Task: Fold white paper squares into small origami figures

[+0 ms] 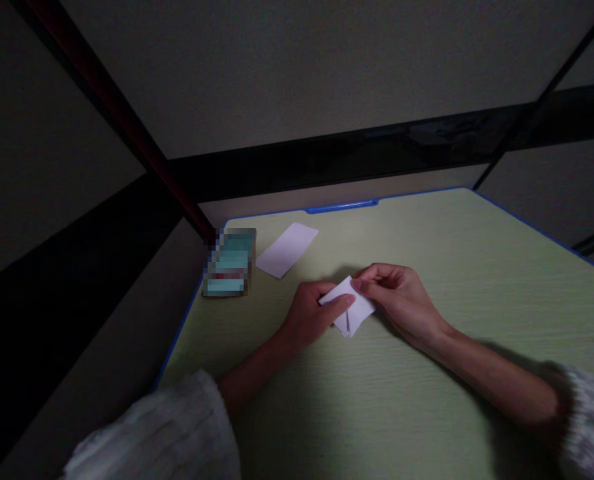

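Single head-worn camera: positioned above the near side of the table (457,267), directed forward and down at close range; wall (327,80) fills the upper field

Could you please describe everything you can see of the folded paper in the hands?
The folded paper is small, whitish and roughly diamond-shaped, one corner pointing away from the person. A dark slit or crease runs toward its near corner, where layered edges show. The left hand lays its thumb across the upper face; the right hand pinches near the far corner. Whether it touches the table below is unclear.
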A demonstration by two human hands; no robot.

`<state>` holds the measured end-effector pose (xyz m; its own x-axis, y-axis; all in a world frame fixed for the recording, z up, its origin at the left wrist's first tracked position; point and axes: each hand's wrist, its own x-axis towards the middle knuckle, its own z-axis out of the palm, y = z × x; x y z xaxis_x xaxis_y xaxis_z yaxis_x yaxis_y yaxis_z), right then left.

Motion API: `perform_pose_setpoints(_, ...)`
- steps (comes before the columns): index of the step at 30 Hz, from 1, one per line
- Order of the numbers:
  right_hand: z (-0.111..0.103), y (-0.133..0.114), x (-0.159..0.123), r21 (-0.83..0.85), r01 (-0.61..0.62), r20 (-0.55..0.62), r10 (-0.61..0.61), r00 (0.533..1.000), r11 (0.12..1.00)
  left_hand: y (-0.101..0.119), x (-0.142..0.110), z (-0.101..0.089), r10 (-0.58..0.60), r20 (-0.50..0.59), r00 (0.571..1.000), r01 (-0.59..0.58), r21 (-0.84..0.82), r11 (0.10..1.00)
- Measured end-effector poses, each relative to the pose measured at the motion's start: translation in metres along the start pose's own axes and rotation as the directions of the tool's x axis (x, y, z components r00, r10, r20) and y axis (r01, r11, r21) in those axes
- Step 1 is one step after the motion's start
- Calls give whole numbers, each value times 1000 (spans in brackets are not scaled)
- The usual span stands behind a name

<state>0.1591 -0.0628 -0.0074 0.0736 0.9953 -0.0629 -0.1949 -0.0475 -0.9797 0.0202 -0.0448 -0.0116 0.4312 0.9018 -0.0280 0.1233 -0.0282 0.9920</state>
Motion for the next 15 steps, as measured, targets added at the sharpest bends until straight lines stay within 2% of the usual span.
perform_pose_setpoints(15,3,-1,-3,-75,76,-12,-77,997,994,3,0,1,-48,-24,999,48,-2,999)
